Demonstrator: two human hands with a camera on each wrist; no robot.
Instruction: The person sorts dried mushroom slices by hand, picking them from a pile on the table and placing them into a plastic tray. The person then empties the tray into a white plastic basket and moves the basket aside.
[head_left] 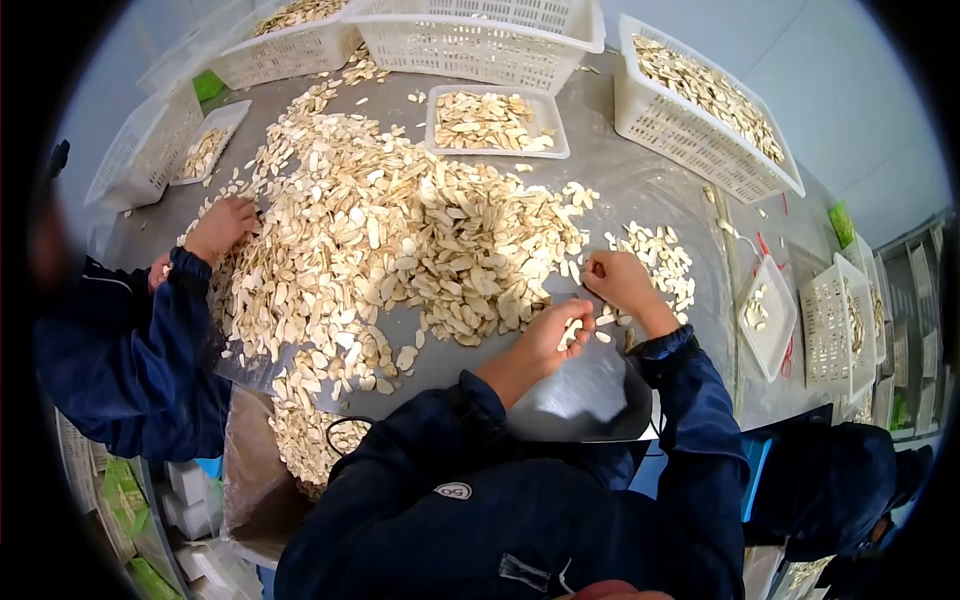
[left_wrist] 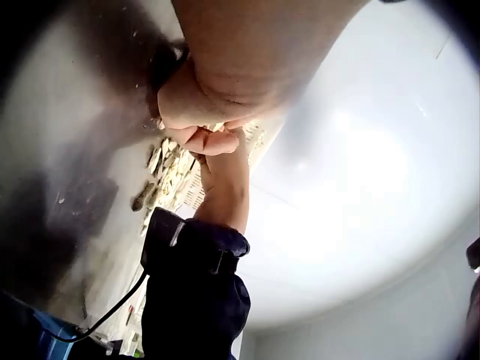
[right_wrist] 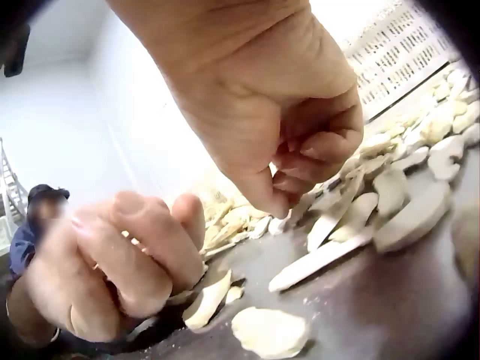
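Bare tabletop (head_left: 590, 400) shows near; a heap of pale slices (head_left: 380, 230) fills left and middle, white baskets (head_left: 470, 55) (close-set) wall the far side.

Slice heap (head_left: 380, 240) on the table (head_left: 640, 180) — tray (head_left: 500, 154) behind it, baskets (head_left: 470, 50) along the far edge, smaller pile (head_left: 660, 255) right.

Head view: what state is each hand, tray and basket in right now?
left hand: curled round several slices
right hand: fingers curled, tips down among loose slices, none clearly held
pile: spread loose on the table
middle tray: partly filled
right basket: loaded with slices
right tray: few pieces inside
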